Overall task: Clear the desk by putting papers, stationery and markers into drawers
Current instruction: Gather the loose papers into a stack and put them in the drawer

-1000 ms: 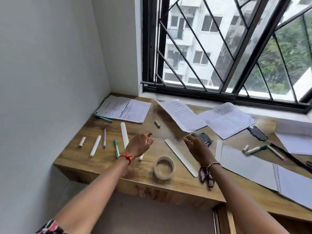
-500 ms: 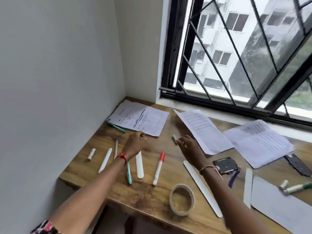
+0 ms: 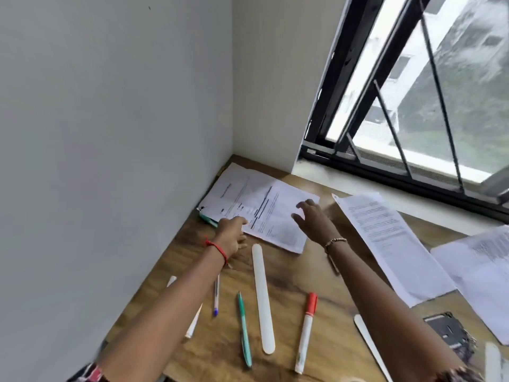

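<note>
papers (image 3: 264,208) lie stacked in the far left corner of the desk (image 3: 289,277), against the wall. right hand (image 3: 311,219) is spread loose over their right half. left hand (image 3: 231,235) touches their near edge; pinching or not, i cannot tell. red-capped marker (image 3: 306,332) lies nearer, apart.

Overlapping printed sheets (image 3: 264,208) lie flat, their near edge at the left hand (image 3: 231,235) and their right part beneath the right hand (image 3: 311,219). A longer printed page (image 3: 385,238) lies just right of that hand. Nearer than the left hand, a blue-tipped pen (image 3: 216,295), green pen (image 3: 244,329), flat white stick (image 3: 263,299) and red-capped marker (image 3: 305,332) lie roughly parallel.
</note>
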